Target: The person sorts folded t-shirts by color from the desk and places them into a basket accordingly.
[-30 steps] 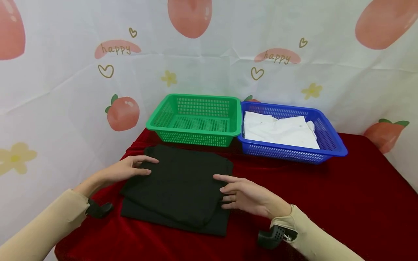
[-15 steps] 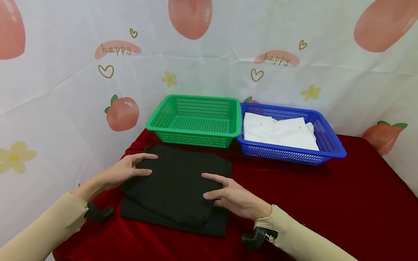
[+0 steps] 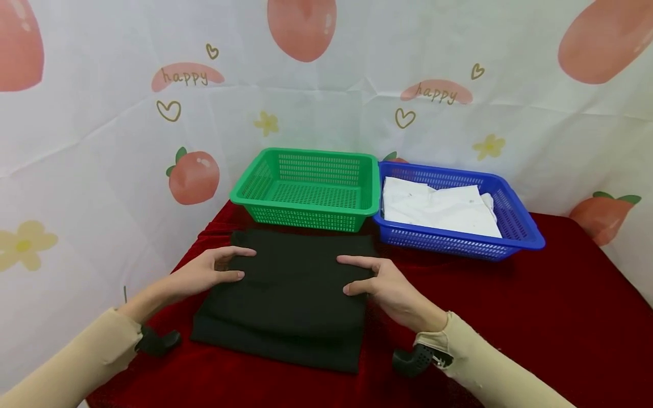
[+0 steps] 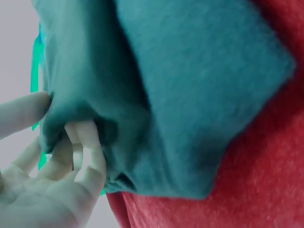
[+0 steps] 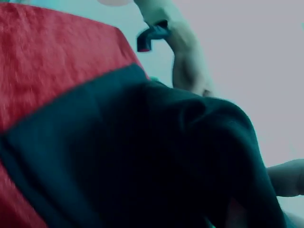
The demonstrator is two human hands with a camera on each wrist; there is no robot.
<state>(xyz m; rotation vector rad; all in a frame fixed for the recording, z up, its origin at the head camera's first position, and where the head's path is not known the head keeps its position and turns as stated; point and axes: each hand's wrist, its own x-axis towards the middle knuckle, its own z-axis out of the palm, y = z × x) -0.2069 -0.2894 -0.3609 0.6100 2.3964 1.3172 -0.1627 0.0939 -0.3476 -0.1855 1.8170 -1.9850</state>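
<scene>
A folded black garment [image 3: 296, 289] lies in layers in front of the baskets, its near lower edge flat toward the viewer. At its left side my left hand [image 3: 201, 273] grips the upper layers. In the left wrist view the fingers [image 4: 88, 142] go in under the cloth while the thumb meets its outer face. My right hand [image 3: 395, 289] holds the opposite side, index finger and thumb showing on top and the other fingers hidden beneath. The right wrist view has the garment [image 5: 95, 142] bulging up, raised toward that hand.
Beyond the garment stands a green slotted basket [image 3: 306, 211] with nothing in it. Touching its right side is a blue basket [image 3: 449, 241] holding folded white cloth [image 3: 439, 207]. Red velvet [image 3: 510, 306] covers the table; a printed white curtain [image 3: 326, 102] hangs behind.
My right hand first slid left onto the garment, then back right and slightly away. The upper layers' right side moved with it and now lies straighter. The left hand shifted only slightly.
</scene>
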